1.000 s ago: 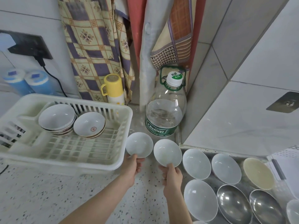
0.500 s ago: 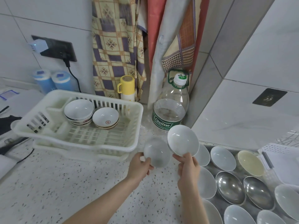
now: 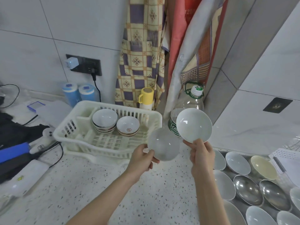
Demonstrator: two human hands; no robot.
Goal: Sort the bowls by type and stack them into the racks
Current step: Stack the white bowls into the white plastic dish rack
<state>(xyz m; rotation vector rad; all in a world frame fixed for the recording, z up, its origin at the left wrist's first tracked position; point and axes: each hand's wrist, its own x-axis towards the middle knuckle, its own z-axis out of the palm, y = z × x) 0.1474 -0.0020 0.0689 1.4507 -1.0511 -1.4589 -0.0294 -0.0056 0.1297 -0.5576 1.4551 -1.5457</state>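
Gripping one white bowl each, left hand and right hand have lifted them toward the rack for stacking.

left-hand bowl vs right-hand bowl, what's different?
The left hand grips its bowl low, beside the rack; the right hand holds its bowl higher, in front of the bottle. The left bowl looks smaller and blurred; the right bowl is sharp, its inside facing the camera. Both are plain white, pinched at the rim.
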